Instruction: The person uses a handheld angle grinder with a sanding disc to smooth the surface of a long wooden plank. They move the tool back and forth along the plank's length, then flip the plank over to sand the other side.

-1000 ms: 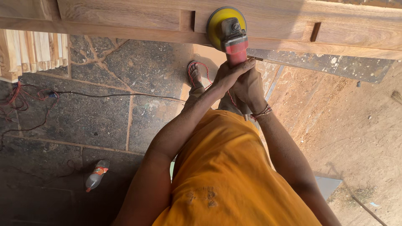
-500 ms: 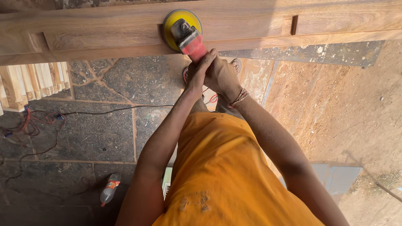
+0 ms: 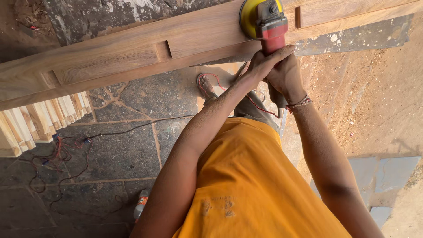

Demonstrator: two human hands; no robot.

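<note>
A red angle grinder (image 3: 271,27) with a yellow sanding disc (image 3: 247,16) rests flat on a long wooden beam (image 3: 110,59) that has square notches cut in it. My left hand (image 3: 261,65) wraps the grinder's red body from the left. My right hand (image 3: 286,76) grips the handle just below it, a thread bracelet on its wrist. Both hands touch each other around the tool. My orange shirt (image 3: 246,185) fills the lower middle.
Dark stone floor tiles (image 3: 119,154) lie under the beam, with a black cable (image 3: 132,128) and tangled red wires (image 3: 61,150). Stacked pale wooden pieces (image 3: 39,119) sit at left. A plastic bottle (image 3: 140,205) lies on the floor. My sandalled foot (image 3: 207,86) stands below the beam. Sandy ground is at right.
The view has shifted, so the grinder and both hands now sit further right and higher in the picture. The disc stays on the beam, and the grip is the same.
</note>
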